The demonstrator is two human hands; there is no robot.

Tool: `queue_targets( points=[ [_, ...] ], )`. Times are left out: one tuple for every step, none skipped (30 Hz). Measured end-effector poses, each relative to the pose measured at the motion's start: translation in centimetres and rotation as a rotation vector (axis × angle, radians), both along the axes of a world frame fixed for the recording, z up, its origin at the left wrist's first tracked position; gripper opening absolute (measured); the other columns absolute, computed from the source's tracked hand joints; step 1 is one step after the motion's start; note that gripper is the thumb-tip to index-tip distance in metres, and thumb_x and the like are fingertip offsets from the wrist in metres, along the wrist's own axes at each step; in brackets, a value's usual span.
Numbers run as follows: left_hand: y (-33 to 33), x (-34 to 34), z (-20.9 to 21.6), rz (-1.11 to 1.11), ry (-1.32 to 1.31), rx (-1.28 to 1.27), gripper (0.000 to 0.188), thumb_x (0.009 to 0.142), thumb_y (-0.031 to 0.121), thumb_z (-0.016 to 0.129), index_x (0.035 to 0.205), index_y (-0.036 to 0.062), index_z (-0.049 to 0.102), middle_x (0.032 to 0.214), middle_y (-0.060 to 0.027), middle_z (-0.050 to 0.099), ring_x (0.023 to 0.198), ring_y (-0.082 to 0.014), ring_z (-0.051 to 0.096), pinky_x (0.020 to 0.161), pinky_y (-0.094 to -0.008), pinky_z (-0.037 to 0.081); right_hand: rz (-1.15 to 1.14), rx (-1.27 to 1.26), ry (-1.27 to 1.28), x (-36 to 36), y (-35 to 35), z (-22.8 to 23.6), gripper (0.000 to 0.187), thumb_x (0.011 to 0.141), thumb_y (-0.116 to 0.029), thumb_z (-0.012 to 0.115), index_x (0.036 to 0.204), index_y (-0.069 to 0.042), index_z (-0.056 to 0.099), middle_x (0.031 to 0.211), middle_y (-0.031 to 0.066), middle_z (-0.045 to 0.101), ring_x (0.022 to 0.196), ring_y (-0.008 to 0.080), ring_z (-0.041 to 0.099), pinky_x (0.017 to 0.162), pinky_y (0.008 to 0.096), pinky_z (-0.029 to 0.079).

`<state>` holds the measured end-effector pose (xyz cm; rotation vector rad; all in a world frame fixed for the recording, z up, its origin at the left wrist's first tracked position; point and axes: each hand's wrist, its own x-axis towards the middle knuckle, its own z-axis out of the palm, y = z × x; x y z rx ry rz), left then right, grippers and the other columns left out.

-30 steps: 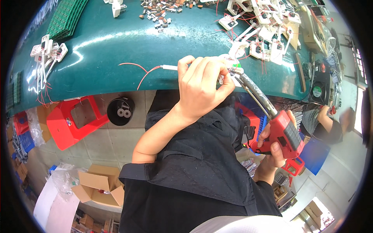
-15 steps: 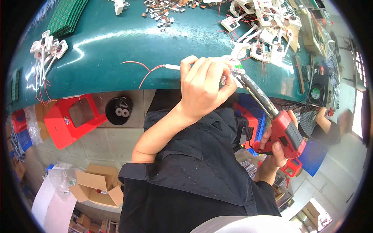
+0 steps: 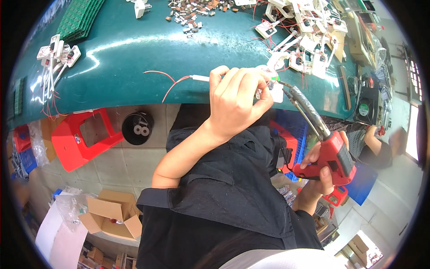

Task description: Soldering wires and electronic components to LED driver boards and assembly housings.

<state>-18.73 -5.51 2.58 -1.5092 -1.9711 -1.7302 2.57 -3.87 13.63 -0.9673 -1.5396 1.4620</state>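
Observation:
Over the near edge of the green table, my left hand (image 3: 237, 101) is closed, pinching a white plastic part whose white stem (image 3: 199, 78) sticks out to the left. Red wires (image 3: 172, 83) trail from the end of that stem. The fingers hide most of the part; a white piece of it (image 3: 277, 93) shows on their right. My right hand (image 3: 323, 177) is wrapped round the grip of a red soldering gun (image 3: 333, 157). Its long metal barrel slants up and left, with the tip close to my left fingertips. Whether the tip touches anything is too small to tell.
Many white wired parts (image 3: 309, 40) are heaped at the right of the table (image 3: 134, 54), a smaller bunch (image 3: 56, 58) at the left. Small metal components (image 3: 192, 18) and green circuit boards (image 3: 78, 20) lie farther back. A red stool (image 3: 74, 143) and a black bin (image 3: 136, 128) stand below.
The soldering gun has drawn slightly right and down in my right hand, its tip backing off from my left fingers. My left hand stays nearly in place, still pinching the white part.

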Motion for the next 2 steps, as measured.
queue_targets(
  points=[
    [-0.01, 0.00, 0.07, -0.001, -0.002, 0.002, 0.019, 0.066, 0.004, 0.068, 0.075, 0.0118, 0.054, 0.080, 0.0047, 0.068, 0.064, -0.0114, 0.058, 0.075, -0.0302, 0.033, 0.009, -0.014, 0.030, 0.24, 0.19, -0.09, 0.093, 0.073, -0.025, 0.070, 0.142, 0.007, 0.017, 0.078, 0.0213, 0.059, 0.059, 0.0260, 0.061, 0.055, 0.0354, 0.054],
    [0.06, -0.17, 0.12, 0.000, 0.005, 0.003, 0.019, 0.066, 0.004, 0.068, 0.075, 0.0118, 0.054, 0.080, 0.0047, 0.068, 0.064, -0.0114, 0.058, 0.075, -0.0302, 0.033, 0.029, 0.000, 0.037, 0.51, 0.57, -0.36, 0.094, 0.074, -0.024, 0.069, 0.145, 0.003, 0.014, 0.079, 0.0216, 0.059, 0.058, 0.0258, 0.061, 0.056, 0.0378, 0.056]
  ],
)
